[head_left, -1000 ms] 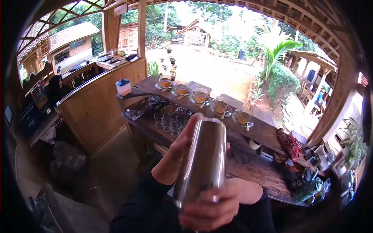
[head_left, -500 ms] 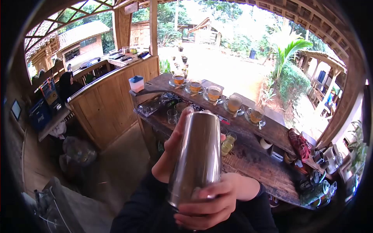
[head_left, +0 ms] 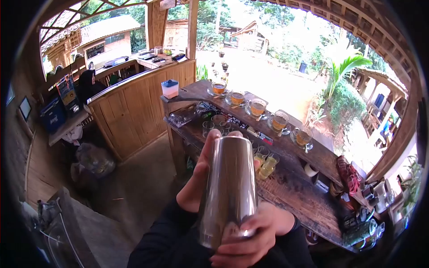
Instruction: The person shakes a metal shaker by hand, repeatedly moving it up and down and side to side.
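A shiny metal shaker (head_left: 230,187) is held up in front of my body, its narrower end away from me. My left hand (head_left: 197,178) wraps its left side and far end, with fingertips showing over the top edge. Around the lower right side curl the fingers of my right hand (head_left: 252,234). Beyond the shaker, glasses of yellow liquid (head_left: 268,166) stand on the lower wooden counter (head_left: 299,192). A row of several glass cups of amber drink (head_left: 258,107) on saucers lines the upper shelf.
A blue-lidded container (head_left: 170,89) stands at the shelf's left end. Red cloth (head_left: 347,174) and glass jars (head_left: 361,234) are at the right. A person in dark clothing (head_left: 90,83) is behind the wooden partition (head_left: 143,102). A plastic bag (head_left: 94,160) lies on the floor.
The view has shifted, so the counter and cups appear further right and slightly lower. The shaker sits slightly lower in the view, still in both my hands.
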`<state>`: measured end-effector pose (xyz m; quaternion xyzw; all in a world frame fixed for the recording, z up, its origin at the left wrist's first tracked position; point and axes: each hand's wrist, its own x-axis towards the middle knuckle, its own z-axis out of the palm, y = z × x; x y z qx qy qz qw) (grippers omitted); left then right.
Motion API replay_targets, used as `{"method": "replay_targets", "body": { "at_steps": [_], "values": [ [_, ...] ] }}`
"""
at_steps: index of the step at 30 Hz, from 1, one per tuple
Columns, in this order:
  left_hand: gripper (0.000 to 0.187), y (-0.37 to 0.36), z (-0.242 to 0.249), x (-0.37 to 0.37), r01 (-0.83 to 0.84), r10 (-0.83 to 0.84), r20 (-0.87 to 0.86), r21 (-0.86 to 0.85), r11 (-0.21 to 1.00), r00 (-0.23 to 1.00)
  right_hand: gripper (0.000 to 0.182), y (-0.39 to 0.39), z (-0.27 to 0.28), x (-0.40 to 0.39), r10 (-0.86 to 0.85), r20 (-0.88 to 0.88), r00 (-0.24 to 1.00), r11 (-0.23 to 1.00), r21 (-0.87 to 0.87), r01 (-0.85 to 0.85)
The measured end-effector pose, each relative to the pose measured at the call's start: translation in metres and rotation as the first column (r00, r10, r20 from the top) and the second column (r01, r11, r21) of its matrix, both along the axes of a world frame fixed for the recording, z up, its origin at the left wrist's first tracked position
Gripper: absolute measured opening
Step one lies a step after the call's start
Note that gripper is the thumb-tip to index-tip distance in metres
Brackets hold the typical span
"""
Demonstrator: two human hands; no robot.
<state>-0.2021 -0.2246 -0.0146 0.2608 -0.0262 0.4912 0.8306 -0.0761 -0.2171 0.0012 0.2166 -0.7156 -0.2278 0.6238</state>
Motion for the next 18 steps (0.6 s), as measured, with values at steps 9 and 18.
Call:
{"method": "replay_targets", "body": {
  "at_steps": [9,18],
  "values": [
    [0.045,0.059,-0.070,-0.011,0.058,-0.024,0.298,-0.106,0.993,0.954,0.037,0.001,-0.001,0.008,-0.115,0.244,0.963,0.736,-0.631,0.248],
    [0.046,0.054,-0.074,0.000,-0.150,0.160,0.209,-0.061,0.987,0.965,0.048,0.047,-0.051,0.017,-0.176,0.511,0.842,0.668,-0.566,0.483]
  ]
}}
